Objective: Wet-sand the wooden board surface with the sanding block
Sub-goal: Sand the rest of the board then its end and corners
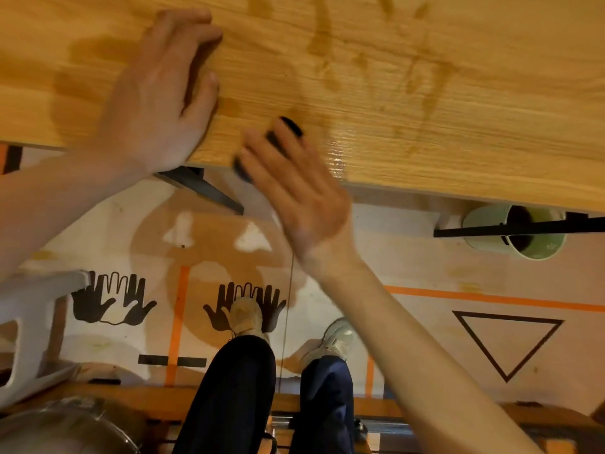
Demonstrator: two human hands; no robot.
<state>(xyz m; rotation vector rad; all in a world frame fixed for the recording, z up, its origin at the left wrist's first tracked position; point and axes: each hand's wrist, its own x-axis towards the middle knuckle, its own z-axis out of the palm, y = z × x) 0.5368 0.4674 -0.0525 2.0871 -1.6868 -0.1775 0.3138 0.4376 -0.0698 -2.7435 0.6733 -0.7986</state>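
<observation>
A light wooden board (425, 93) fills the top of the head view, with darker wet streaks and patches on its grain. My left hand (160, 93) lies flat on the board near its front edge, fingers spread, holding nothing. My right hand (294, 194) is blurred and grips a black sanding block (288, 131) pressed on the board at the front edge. Only the block's dark ends show past my fingers.
Below the board's edge I see the floor with orange tape lines, black hand prints (114, 299) and a black triangle (507, 345). A green cup (491, 237) lies under the board at right. A white stool (29, 322) stands left, a metal pot (65, 427) bottom left.
</observation>
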